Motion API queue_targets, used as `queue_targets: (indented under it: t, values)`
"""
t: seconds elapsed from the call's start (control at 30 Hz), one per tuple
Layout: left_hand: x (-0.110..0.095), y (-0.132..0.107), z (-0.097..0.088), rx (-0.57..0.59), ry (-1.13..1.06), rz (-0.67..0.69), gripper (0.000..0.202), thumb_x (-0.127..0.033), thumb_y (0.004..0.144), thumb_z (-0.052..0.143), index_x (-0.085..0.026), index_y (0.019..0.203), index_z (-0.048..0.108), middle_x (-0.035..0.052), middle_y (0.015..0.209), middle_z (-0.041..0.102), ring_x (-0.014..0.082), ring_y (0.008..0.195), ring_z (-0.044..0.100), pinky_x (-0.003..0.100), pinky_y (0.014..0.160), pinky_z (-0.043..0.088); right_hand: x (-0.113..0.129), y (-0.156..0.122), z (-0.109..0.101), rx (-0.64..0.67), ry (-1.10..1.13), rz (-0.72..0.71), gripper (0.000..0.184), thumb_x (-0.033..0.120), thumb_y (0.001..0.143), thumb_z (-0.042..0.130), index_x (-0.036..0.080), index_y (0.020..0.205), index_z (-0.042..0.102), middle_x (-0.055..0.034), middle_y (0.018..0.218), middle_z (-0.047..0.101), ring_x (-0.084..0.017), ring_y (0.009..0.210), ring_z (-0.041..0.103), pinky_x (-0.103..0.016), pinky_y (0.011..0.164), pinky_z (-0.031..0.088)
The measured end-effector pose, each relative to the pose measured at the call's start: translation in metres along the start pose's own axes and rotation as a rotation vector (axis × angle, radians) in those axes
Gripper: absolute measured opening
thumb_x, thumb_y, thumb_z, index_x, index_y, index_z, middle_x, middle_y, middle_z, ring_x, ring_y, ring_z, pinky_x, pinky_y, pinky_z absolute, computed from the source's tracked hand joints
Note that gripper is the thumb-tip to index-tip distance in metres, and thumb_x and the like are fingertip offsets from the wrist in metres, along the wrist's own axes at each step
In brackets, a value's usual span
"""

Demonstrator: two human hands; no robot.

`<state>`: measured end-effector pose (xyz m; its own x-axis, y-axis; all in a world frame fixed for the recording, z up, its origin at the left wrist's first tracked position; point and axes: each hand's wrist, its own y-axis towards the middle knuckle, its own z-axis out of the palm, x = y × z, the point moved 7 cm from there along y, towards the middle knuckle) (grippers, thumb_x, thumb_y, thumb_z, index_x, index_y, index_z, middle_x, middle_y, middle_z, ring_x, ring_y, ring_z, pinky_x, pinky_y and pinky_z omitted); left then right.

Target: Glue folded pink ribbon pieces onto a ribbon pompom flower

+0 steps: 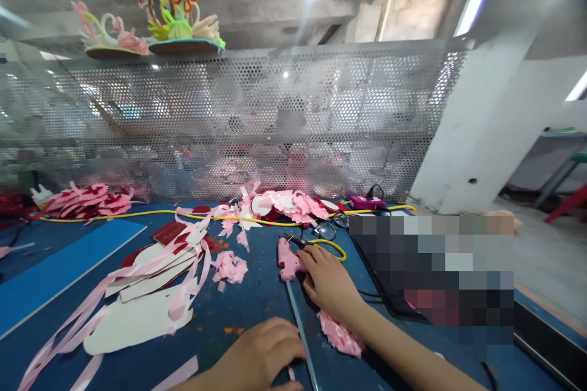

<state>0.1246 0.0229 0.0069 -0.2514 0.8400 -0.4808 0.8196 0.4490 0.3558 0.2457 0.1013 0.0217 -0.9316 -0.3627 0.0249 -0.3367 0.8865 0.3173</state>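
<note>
Head cam, only view. R hand lies on the blue table, reached fwd. Its fingers are half-curled over the near-right side of the pink glue gun, thumb low on the near side. Reads as a light hold, not a full wrap. L hand is close in, knuckles up, fingers curled down onto the table. Its tips are just beside the grey stick. Can't tell if it grips anything, since the palm side is hidden.

Step in hand, my read: getting hold of the gun, which is not lifted yet and rests flat on the table. Lifting it would call for a firmer wrap round the handle. It would also need care w/ the stick trailing from it, and w/ the yellow-handled scissors just beyond the fingertips.

Gun sits mid-table, just ahead of the R hand. Gun + stick make one long line, running from the near edge by the L hand away toward the perforated mesh screen and leaning slightly left. The gun is at the far end. Nozzle tip is too blurred to place.

Around: pink ribbon strips and white cut-out shapes to the left, and a pink paper tuft under the R wrist. Glasses lie past the scissors, and a yellow cable runs along the back.
</note>
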Motion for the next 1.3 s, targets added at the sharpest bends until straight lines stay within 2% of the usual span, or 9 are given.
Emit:
queue_targets:
  t: [0.1,0.27,0.4,0.5,0.6,0.7,0.83,1.0,1.3]
  values:
    - [-0.009,-0.001,0.004,-0.045,0.053,0.196,0.013,-0.024,0.087,0.049,-0.018,0.092,0.059,0.0075,0.085,0.069,0.0172,0.087,0.061,0.023,0.081,0.047,-0.001,0.000,0.002,0.012,0.003,0.004,0.044,0.012,0.073,0.045,0.016,0.116,0.053,-0.0112,0.114,0.054,-0.025,0.104,0.047,-0.037,0.088,0.037]
    - [-0.015,-0.007,0.006,0.004,-0.028,0.270,0.024,-0.021,0.093,0.037,-0.018,0.091,0.062,0.0074,0.083,0.072,0.0155,0.078,0.063,0.020,0.072,0.046,-0.003,0.001,0.004,0.025,0.011,0.013,0.044,0.014,0.074,0.045,0.016,0.118,0.052,-0.0111,0.115,0.053,-0.026,0.105,0.046,-0.037,0.088,0.037]
    - [-0.010,-0.010,0.004,0.037,-0.143,0.198,0.041,-0.030,0.095,0.028,-0.015,0.089,0.066,0.0108,0.074,0.073,0.0152,0.068,0.066,0.018,0.065,0.046,-0.003,0.000,0.005,0.032,0.013,0.014,0.044,0.014,0.074,0.045,0.017,0.118,0.052,-0.0106,0.115,0.053,-0.026,0.105,0.046,-0.038,0.088,0.037]
    - [-0.005,-0.014,0.005,0.083,-0.271,0.165,0.052,-0.040,0.094,0.025,-0.013,0.094,0.068,0.0152,0.077,0.073,0.0179,0.072,0.068,0.020,0.066,0.048,-0.004,0.000,0.006,0.035,0.014,0.014,0.045,0.014,0.074,0.045,0.016,0.119,0.052,-0.0109,0.116,0.053,-0.027,0.105,0.046,-0.038,0.088,0.037]
    - [0.005,-0.017,0.005,0.096,-0.387,0.053,0.048,-0.048,0.091,0.034,-0.017,0.100,0.069,0.0134,0.081,0.073,0.0182,0.074,0.069,0.020,0.065,0.048,-0.004,0.001,0.006,0.035,0.013,0.014,0.046,0.013,0.073,0.044,0.015,0.119,0.051,-0.0112,0.116,0.053,-0.027,0.105,0.046,-0.038,0.088,0.037]
    - [0.015,-0.018,0.006,0.072,-0.477,-0.064,0.043,-0.052,0.085,0.045,-0.020,0.095,0.072,0.0106,0.078,0.073,0.0173,0.069,0.068,0.019,0.061,0.048,-0.005,0.001,0.006,0.034,0.011,0.015,0.046,0.013,0.073,0.045,0.016,0.118,0.052,-0.0111,0.116,0.053,-0.027,0.105,0.047,-0.038,0.088,0.037]
    - [0.029,-0.018,0.010,0.026,-0.658,-0.292,0.035,-0.047,0.072,0.064,-0.017,0.087,0.073,0.0085,0.066,0.071,0.0146,0.056,0.064,0.018,0.051,0.045,-0.005,0.001,0.007,0.033,0.008,0.018,0.046,0.012,0.073,0.044,0.016,0.118,0.052,-0.0110,0.117,0.053,-0.026,0.105,0.047,-0.038,0.088,0.037]
    - [0.036,-0.018,0.011,-0.029,-0.838,-0.507,0.038,-0.036,0.061,0.076,-0.015,0.091,0.065,0.0010,0.059,0.065,0.0112,0.053,0.058,0.021,0.059,0.045,-0.005,0.002,0.007,0.037,0.011,0.015,0.046,0.012,0.073,0.044,0.016,0.117,0.052,-0.0114,0.116,0.053,-0.026,0.105,0.046,-0.038,0.089,0.037]
    - [0.043,-0.012,0.005,-0.208,-1.220,-0.504,0.054,-0.024,0.054,0.082,-0.017,0.097,0.050,-0.0043,0.059,0.063,0.0084,0.048,0.058,0.018,0.052,0.043,-0.004,0.002,0.006,0.040,0.004,0.011,0.046,0.013,0.072,0.045,0.016,0.116,0.053,-0.0115,0.115,0.053,-0.026,0.104,0.046,-0.037,0.088,0.037]
